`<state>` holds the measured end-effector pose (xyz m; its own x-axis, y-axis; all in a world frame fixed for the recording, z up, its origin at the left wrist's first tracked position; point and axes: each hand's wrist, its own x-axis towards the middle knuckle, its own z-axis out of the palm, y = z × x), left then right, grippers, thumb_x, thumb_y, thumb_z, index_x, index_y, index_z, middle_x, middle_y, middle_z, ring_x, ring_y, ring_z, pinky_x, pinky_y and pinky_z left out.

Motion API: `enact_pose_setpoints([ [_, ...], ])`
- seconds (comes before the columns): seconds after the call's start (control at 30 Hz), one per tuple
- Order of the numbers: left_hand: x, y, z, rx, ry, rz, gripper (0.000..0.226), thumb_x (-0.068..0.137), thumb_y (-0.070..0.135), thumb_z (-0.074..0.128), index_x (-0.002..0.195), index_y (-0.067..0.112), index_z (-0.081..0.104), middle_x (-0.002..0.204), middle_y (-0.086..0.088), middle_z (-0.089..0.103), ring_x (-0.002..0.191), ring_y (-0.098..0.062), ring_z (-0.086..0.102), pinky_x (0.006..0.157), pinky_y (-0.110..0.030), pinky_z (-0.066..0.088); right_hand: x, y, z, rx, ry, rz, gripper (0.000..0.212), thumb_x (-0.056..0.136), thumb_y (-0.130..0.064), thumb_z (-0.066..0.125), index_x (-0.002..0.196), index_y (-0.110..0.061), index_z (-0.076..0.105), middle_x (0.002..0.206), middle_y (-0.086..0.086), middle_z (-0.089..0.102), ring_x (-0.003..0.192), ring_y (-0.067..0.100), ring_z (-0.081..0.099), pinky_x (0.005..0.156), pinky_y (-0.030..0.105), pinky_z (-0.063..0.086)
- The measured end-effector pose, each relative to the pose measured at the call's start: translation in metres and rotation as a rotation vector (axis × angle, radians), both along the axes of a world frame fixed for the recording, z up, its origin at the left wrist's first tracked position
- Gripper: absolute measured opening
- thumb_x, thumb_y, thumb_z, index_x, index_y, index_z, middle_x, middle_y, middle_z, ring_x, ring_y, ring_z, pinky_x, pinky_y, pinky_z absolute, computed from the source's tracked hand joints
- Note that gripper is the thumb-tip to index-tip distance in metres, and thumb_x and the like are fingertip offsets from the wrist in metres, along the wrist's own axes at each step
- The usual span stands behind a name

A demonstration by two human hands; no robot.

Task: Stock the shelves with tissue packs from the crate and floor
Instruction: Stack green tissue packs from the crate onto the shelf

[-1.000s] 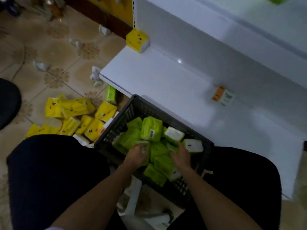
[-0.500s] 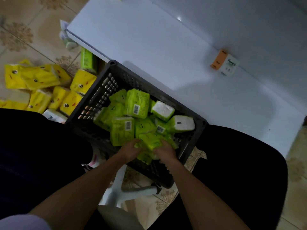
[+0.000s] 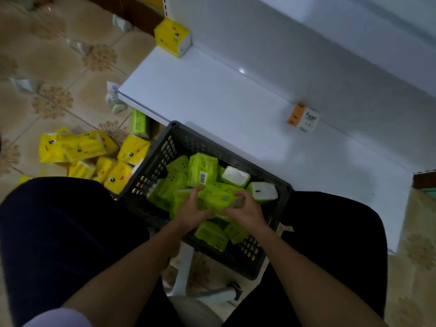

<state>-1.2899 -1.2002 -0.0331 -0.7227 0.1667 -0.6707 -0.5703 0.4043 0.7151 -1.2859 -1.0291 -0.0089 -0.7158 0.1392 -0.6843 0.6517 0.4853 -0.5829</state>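
Green pack [image 3: 215, 199] now higher above crate [image 3: 188, 136]

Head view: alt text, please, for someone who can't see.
The left hand and right hand grip green tissue packs in the black crate. The white shelf holds a yellow pack and an orange pack; yellow packs litter the floor.

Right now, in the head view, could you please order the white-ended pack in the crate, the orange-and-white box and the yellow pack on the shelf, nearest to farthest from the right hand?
From the right hand, gripping a green pack:
1. White-ended pack, just beyond it in the crate.
2. Orange-and-white box, back of the shelf, right.
3. Yellow pack, shelf's far-left corner.
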Motion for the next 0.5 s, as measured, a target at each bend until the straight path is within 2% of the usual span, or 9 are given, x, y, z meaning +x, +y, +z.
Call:
enact_pose_setpoints([
  [0.07, -0.01, -0.01, 0.026, 0.039, 0.073, 0.077, 0.09, 0.049, 0.051, 0.07, 0.127, 0.028, 0.032, 0.127, -0.011, 0.05, 0.114, -0.026, 0.051, 0.096, -0.041, 0.045, -0.013, -0.011, 0.025, -0.045, 0.065, -0.021, 0.055, 0.074, -0.016, 0.075, 0.121, -0.016, 0.047, 0.101, -0.002, 0.05, 0.095, 0.016, 0.052, 0.059, 0.019, 0.038],
  [0.17, -0.028, -0.032, 0.066, 0.065, 0.22, 0.114, 0.062, 0.073, 0.02, 0.073, 0.124, 0.02, 0.037, 0.126, -0.014, 0.05, 0.113, -0.026, 0.052, 0.093, -0.035, 0.044, -0.034, -0.039, 0.063, -0.103, 0.174, -0.028, 0.07, 0.071, -0.013, 0.077, 0.131, -0.023, 0.043, 0.11, -0.003, 0.056, 0.097, 0.012, 0.054, 0.07, 0.018, 0.04],
  [0.27, -0.046, -0.065, 0.113, 0.093, 0.371, 0.156, 0.05, 0.06, 0.035, 0.065, 0.106, 0.032, 0.045, 0.118, -0.014, 0.054, 0.106, -0.023, 0.054, 0.088, -0.037, 0.046, -0.057, -0.071, 0.101, -0.166, 0.318, 0.04, 0.088, 0.06, -0.009, 0.082, 0.136, -0.028, 0.041, 0.134, 0.006, 0.049, 0.116, 0.018, 0.052, 0.095, 0.026, 0.044],
  [0.3, -0.052, -0.077, 0.13, 0.109, 0.427, 0.168, 0.049, 0.058, 0.035, 0.061, 0.105, 0.032, 0.046, 0.114, -0.012, 0.056, 0.102, -0.018, 0.056, 0.085, -0.03, 0.047, -0.066, -0.082, 0.116, -0.155, 0.368, 0.082, 0.089, 0.059, -0.008, 0.083, 0.136, -0.026, 0.043, 0.137, 0.007, 0.045, 0.123, 0.02, 0.048, 0.1, 0.026, 0.041],
  [0.37, -0.064, -0.098, 0.17, 0.188, 0.519, 0.194, 0.05, 0.062, 0.022, 0.053, 0.111, 0.022, 0.042, 0.107, -0.004, 0.054, 0.089, -0.006, 0.056, 0.072, -0.014, 0.046, -0.087, -0.103, 0.148, -0.12, 0.454, 0.159, 0.087, 0.062, -0.004, 0.082, 0.138, -0.022, 0.043, 0.138, 0.006, 0.04, 0.126, 0.018, 0.043, 0.093, 0.016, 0.036],
  [0.4, -0.069, -0.108, 0.19, 0.227, 0.562, 0.204, 0.053, 0.063, 0.02, 0.051, 0.115, 0.02, 0.039, 0.11, 0.0, 0.052, 0.09, -0.005, 0.055, 0.069, -0.01, 0.045, -0.098, -0.112, 0.166, -0.109, 0.501, 0.179, 0.088, 0.062, -0.003, 0.081, 0.139, -0.021, 0.041, 0.139, 0.005, 0.039, 0.126, 0.018, 0.043, 0.09, 0.014, 0.035],
  [0.5, -0.086, -0.14, 0.242, 0.264, 0.693, 0.221, 0.058, 0.065, 0.025, 0.053, 0.119, 0.029, 0.033, 0.12, 0.01, 0.048, 0.108, -0.013, 0.051, 0.077, -0.015, 0.046, -0.133, -0.139, 0.22, -0.089, 0.668, 0.258, 0.094, 0.064, -0.001, 0.079, 0.144, -0.019, 0.032, 0.145, 0.005, 0.034, 0.131, 0.023, 0.04, 0.098, 0.025, 0.04],
])
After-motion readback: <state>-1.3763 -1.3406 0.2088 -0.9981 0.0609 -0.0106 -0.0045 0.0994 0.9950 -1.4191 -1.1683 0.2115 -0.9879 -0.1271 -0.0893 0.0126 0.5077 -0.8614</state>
